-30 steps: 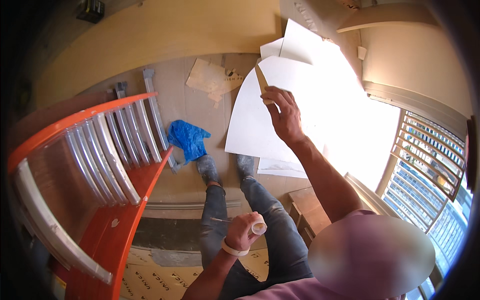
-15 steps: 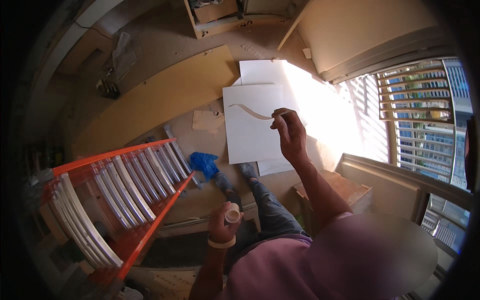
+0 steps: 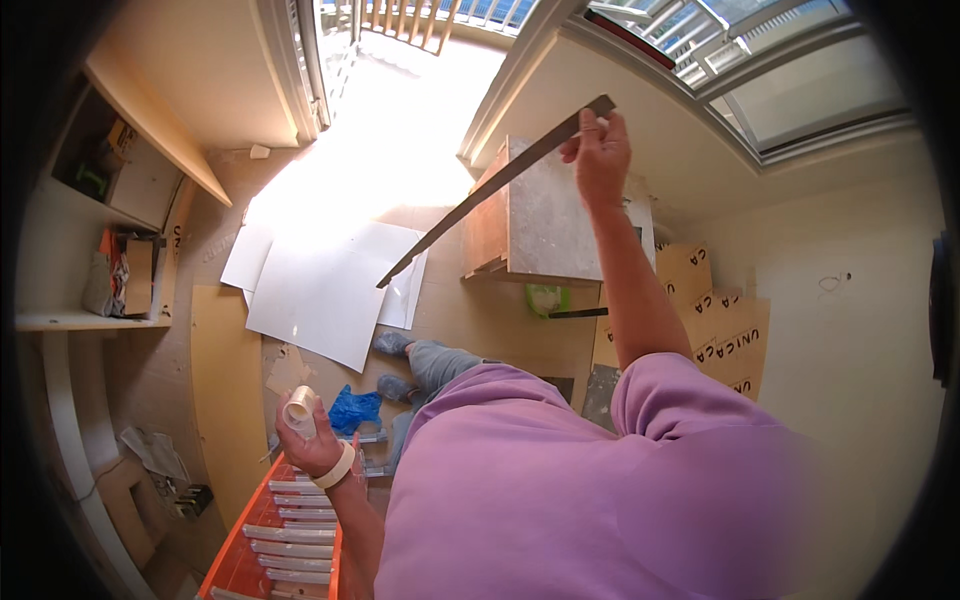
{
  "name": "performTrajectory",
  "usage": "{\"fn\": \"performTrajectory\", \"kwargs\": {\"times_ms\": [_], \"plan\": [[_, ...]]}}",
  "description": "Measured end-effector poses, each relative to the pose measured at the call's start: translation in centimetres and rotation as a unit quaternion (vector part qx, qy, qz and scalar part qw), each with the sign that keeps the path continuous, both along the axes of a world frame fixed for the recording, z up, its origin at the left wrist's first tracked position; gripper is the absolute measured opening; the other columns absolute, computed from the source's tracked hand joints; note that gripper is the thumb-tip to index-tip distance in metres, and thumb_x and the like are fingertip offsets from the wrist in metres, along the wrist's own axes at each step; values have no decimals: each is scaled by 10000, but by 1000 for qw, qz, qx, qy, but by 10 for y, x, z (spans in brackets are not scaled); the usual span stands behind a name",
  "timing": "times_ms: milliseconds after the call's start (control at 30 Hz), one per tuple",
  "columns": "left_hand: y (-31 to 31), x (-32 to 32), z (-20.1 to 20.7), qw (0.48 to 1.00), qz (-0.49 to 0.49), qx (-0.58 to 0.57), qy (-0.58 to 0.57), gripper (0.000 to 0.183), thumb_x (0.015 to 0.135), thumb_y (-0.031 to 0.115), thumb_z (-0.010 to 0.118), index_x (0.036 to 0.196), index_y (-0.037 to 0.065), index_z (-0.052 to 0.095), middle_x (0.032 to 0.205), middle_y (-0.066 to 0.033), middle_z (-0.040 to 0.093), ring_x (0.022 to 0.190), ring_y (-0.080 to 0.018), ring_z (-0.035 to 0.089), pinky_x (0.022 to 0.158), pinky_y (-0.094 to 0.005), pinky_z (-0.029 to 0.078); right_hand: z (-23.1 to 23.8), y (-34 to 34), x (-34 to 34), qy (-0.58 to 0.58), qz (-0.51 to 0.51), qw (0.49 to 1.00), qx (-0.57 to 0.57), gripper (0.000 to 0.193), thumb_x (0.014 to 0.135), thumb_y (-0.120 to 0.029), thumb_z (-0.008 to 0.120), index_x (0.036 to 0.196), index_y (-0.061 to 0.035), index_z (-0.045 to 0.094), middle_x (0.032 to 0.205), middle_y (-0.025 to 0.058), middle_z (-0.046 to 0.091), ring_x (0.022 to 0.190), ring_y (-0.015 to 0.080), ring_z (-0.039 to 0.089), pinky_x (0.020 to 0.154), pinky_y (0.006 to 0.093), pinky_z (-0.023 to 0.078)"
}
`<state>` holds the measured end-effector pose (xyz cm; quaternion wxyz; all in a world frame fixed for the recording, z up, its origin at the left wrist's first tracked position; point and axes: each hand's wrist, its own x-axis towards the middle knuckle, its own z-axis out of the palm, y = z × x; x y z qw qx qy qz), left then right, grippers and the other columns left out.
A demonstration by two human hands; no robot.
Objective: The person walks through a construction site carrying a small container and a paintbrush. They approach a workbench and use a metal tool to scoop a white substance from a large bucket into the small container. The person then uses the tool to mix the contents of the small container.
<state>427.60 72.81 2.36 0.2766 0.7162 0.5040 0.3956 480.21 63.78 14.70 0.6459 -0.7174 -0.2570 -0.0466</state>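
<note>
In my left hand (image 3: 316,447) is a small, pale, hollow roll (image 3: 300,403), apparently of tape, with the fingers wrapped round it and its open end showing. My right hand (image 3: 603,165), raised far out to the right, pinches the upper end of a long narrow strip (image 3: 490,190). That strip looks dark against the glare and slants down to the left, its lower end hanging free. Beneath it, on the floor, lie overlapping white sheets (image 3: 325,295). The roll and the strip are apart from each other.
An orange stepladder (image 3: 235,545) stands at the lower left, beside a blue plastic bag (image 3: 354,409). Ahead is a wooden cabinet (image 3: 550,225). Printed boards (image 3: 735,340) lean at the right, a long brown board (image 3: 225,385) lies left, and open shelving (image 3: 95,320) stands beyond it.
My view has turned to the right, so the sheets and ladder now sit further left. The strip, curved and pale before, now looks straighter and darker. Both hands keep their holds.
</note>
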Motion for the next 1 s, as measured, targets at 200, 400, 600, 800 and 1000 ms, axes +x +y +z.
{"fn": "performTrajectory", "kwargs": {"times_ms": [200, 400, 600, 800, 1000], "plan": [[0, 51, 20, 994, -102, 43, 9, 485, 932, 187, 860, 1327, 1, 650, 1218, -183, 746, 1099, -341, 736, 965, -437, 582, -5, -223, 100, 82, -331, 940, 18, 246, 1096, -216, 620, 1131, 20, 564, 792, 105, 703, 561, 166, 674, 492, 293, 550], [-11, 109, 45, 989, -129, 72, 2, 489, 904, 164, 870, 1304, -12, 650, 1195, -190, 741, 1080, -366, 728, 967, -454, 576, -72, -369, 172, 310, -551, 775, 14, 298, 1120, -288, 537, 1186, -2, 589, 845, 147, 698, 629, 212, 629, 554, 358, 527], [-7, 189, 19, 997, -45, 59, -30, 496, 878, 135, 881, 1295, -10, 655, 1208, -183, 738, 1098, -355, 723, 990, -457, 567, -150, -447, 240, 429, -567, 702, 39, 432, 1159, -332, 444, 1386, -11, 623, 1073, 137, 700, 720, 207, 637, 593, 348, 512], [-17, 322, 46, 992, -118, 47, -15, 488, 864, 102, 894, 1284, 7, 665, 1224, -146, 739, 1142, -297, 712, 1032, -434, 552, -189, -504, 309, 426, -522, 738, 47, 436, 1156, -378, 446, 1356, -19, 591, 959, 112, 665, 636, 182, 587, 520, 325, 467], [-17, 389, 66, 985, -158, 71, -20, 475, 857, 119, 904, 1264, 12, 683, 1199, -143, 754, 1115, -297, 730, 1007, -429, 565, -210, -522, 351, 471, -524, 705, 83, 420, 1147, -404, 483, 1336, -40, 572, 850, 83, 620, 604, 169, 541, 487, 311, 434]]}}
